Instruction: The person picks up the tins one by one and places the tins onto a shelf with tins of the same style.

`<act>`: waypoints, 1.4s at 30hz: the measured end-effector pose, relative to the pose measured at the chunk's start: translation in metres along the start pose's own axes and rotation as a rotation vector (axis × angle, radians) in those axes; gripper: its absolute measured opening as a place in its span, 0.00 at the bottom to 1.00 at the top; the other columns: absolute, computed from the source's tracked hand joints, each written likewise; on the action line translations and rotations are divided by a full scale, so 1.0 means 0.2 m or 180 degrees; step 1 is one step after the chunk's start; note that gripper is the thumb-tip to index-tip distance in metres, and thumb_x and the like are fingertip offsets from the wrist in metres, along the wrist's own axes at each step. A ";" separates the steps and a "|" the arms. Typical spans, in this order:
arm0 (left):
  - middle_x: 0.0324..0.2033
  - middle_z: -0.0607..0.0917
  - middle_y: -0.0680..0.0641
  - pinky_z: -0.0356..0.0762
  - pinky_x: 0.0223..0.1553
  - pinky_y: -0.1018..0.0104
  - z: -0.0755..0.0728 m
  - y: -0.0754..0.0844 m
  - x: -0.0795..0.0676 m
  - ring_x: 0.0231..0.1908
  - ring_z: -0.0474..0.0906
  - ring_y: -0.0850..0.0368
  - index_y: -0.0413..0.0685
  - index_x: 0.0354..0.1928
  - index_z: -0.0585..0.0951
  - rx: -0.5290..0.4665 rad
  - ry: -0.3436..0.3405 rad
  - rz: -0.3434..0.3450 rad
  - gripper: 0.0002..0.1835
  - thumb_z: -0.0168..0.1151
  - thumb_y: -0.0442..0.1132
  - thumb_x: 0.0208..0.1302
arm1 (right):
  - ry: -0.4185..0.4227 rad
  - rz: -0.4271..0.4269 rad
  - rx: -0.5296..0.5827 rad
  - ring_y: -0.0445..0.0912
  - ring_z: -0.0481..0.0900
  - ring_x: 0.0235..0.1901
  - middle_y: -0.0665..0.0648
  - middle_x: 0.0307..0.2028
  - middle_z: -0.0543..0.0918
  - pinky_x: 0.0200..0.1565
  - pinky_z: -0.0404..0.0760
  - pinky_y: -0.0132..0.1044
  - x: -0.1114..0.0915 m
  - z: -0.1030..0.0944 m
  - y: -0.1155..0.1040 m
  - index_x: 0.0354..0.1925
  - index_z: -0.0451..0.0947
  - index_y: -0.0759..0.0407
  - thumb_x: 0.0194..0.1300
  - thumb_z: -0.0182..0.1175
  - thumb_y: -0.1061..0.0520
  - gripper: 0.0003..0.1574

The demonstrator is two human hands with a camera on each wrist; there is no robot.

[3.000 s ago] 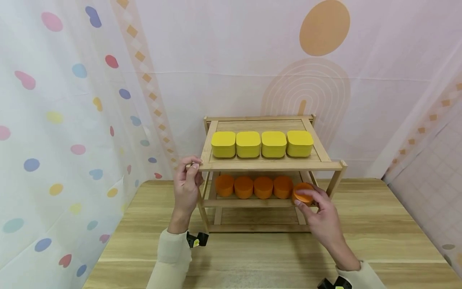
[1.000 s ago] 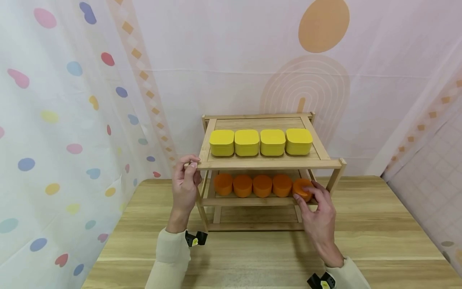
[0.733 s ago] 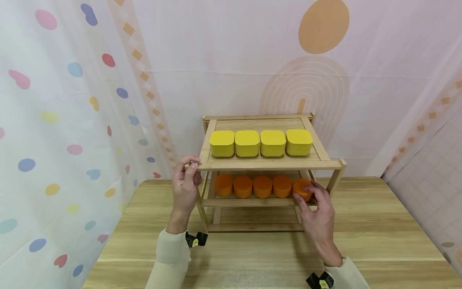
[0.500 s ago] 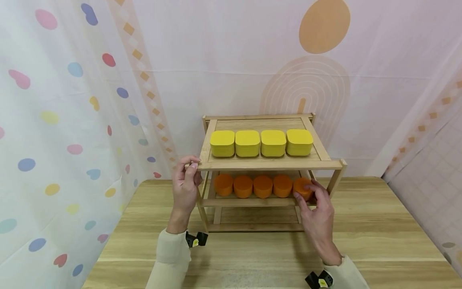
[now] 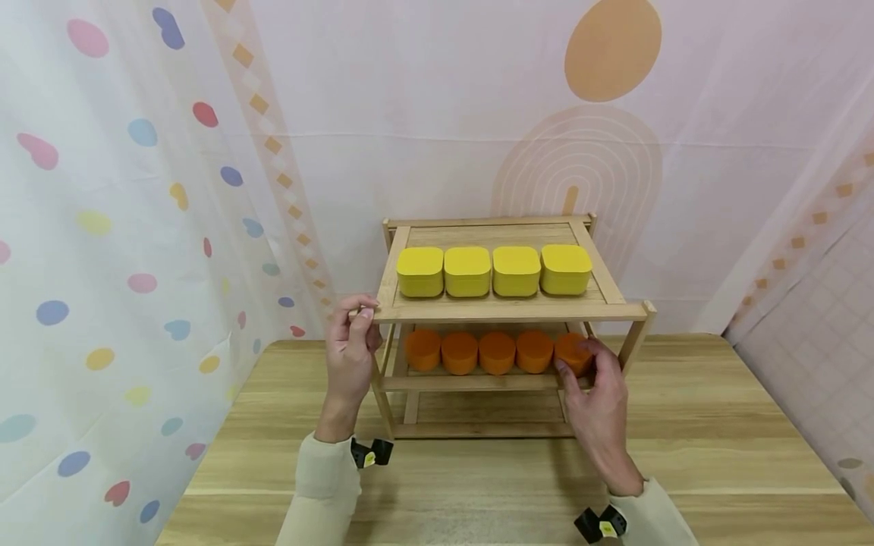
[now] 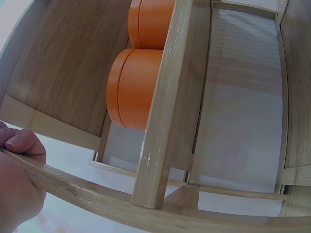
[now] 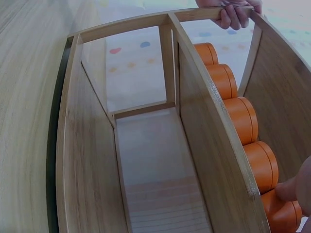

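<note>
My left hand [image 5: 350, 353] grips the front left corner of a wooden three-tier rack [image 5: 505, 312]. At the right end of the middle shelf, my right hand [image 5: 602, 406] holds a round orange lidded box [image 5: 570, 350] between thumb and fingers. In the right wrist view the thumb lies against that orange box [image 7: 281, 213], which stands beside the others in the row. Several matching orange boxes [image 5: 497, 353] line the same shelf to its left. The left wrist view shows two orange boxes [image 6: 138, 87] and the left fingers curled over the rack's edge.
Several yellow square lidded boxes [image 5: 467, 271] stand in a row on the top shelf. The bottom shelf [image 5: 488, 407] lies beneath the orange boxes. The rack stands on a wood-grain table [image 5: 464, 485], with a patterned curtain [image 5: 423, 98] behind and to the left.
The rightmost orange box, earlier tilted and nearer the shelf's front edge, now stands level in line with the row. My right hand has shifted slightly left and inward. The left hand has stayed put.
</note>
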State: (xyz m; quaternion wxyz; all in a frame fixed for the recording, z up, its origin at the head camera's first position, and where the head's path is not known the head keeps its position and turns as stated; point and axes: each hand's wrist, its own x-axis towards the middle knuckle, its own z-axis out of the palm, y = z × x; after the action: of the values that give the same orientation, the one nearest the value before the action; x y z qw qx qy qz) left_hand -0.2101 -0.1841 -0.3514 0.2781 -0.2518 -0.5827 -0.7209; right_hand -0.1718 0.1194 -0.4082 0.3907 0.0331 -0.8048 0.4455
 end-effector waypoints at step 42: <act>0.52 0.76 0.49 0.75 0.49 0.71 -0.09 0.11 0.00 0.46 0.76 0.61 0.55 0.74 0.64 0.0853 -0.0155 -0.0705 0.27 0.50 0.37 0.76 | -0.0690 -0.0024 0.0147 0.59 0.72 0.57 0.69 0.59 0.72 0.60 0.70 0.35 0.01 -0.23 -0.04 0.58 0.69 0.71 0.58 0.67 0.70 0.30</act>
State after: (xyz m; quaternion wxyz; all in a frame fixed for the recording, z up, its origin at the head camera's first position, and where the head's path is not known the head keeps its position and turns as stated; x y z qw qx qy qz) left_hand -0.1961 -0.2054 -0.3401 0.2139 -0.1641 -0.7043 -0.6567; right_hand -0.1426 0.1497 -0.3877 0.3021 0.0931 -0.8318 0.4563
